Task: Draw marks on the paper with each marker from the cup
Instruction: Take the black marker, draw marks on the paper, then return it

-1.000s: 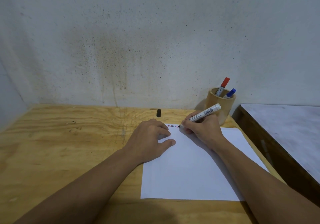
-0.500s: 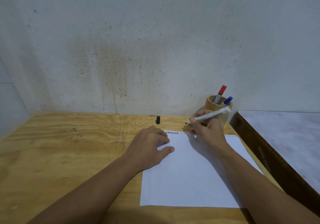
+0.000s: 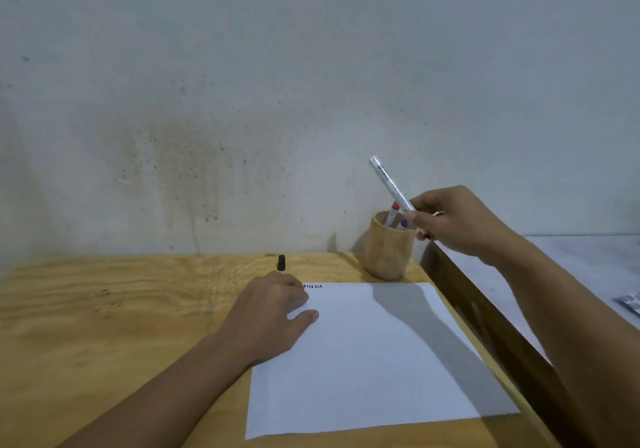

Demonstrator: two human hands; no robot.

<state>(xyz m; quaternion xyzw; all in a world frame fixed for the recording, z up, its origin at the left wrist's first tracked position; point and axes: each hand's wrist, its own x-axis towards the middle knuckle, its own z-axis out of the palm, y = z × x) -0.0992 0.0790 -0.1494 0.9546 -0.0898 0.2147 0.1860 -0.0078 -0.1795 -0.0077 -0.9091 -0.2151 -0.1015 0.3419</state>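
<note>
Right hand [image 3: 453,220] — raised above the cup [image 3: 388,245], fingers pinched on a white marker [image 3: 391,184] tilted up and to the left. Left hand [image 3: 273,312] — loosely curled and empty, resting on the paper's [image 3: 363,357] far left corner. Cup — near the table's [image 3: 104,326] far right corner, holding a red and a blue marker. Marks [image 3: 312,286] — short row along the paper's far edge. Black cap [image 3: 281,262] — upright, beyond the paper.

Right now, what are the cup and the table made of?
The cup looks like wood or bamboo: tan, matte, with faint grain. The table looks like bare plywood: yellowish, with wavy grain lines and small knots, no shine.
</note>
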